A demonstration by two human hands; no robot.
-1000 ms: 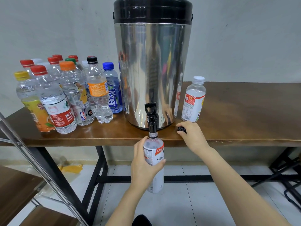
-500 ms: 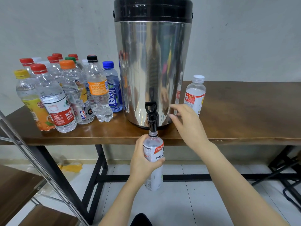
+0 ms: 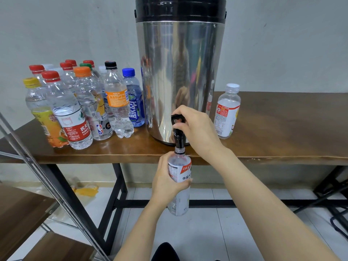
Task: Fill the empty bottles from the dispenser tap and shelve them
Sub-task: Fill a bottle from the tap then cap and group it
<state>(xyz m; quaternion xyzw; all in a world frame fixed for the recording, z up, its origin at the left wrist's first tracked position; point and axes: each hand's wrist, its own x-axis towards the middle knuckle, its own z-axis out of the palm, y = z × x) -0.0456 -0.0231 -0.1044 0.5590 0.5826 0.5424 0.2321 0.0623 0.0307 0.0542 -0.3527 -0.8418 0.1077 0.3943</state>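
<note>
A tall steel dispenser (image 3: 180, 76) with a black lid stands on the wooden table (image 3: 282, 129). Its black tap (image 3: 178, 132) hangs over the table's front edge. My left hand (image 3: 167, 181) grips an uncapped clear bottle (image 3: 179, 185) with a white and red label, its mouth right under the spout. My right hand (image 3: 195, 127) is closed around the tap's black lever. A small white-capped bottle (image 3: 227, 112) stands to the right of the dispenser. Several capped bottles (image 3: 79, 102) stand in a cluster on the left.
A metal-framed shelf with brown wooden boards (image 3: 22, 213) stands at the lower left, its slanted bar (image 3: 50, 185) crossing in front of the table. The table's black legs (image 3: 114, 194) and crossbar run below. A yellow wrapper (image 3: 86, 190) lies on the tiled floor.
My right hand left the small black cap on the table edge, rose, and closed on the tap lever. My left hand kept the bottle under the spout.
</note>
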